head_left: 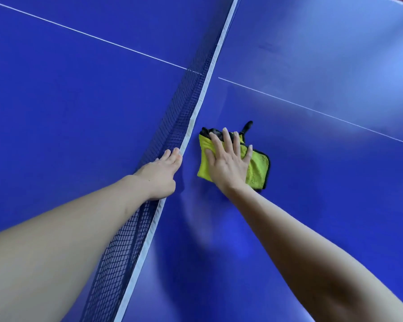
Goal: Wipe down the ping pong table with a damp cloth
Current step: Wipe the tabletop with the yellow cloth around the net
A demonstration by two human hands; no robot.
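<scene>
Right hand (228, 163) flattens fuzzy yellow cloth (258, 169) on glossy table (312, 205).

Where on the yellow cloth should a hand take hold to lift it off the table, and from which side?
Probably the small black loop at the far corner of the cloth, approached from above on the far side. It sticks out past the cloth's edge, clear of the right hand pressing flat on the cloth, and away from the net that the left hand grips.
</scene>
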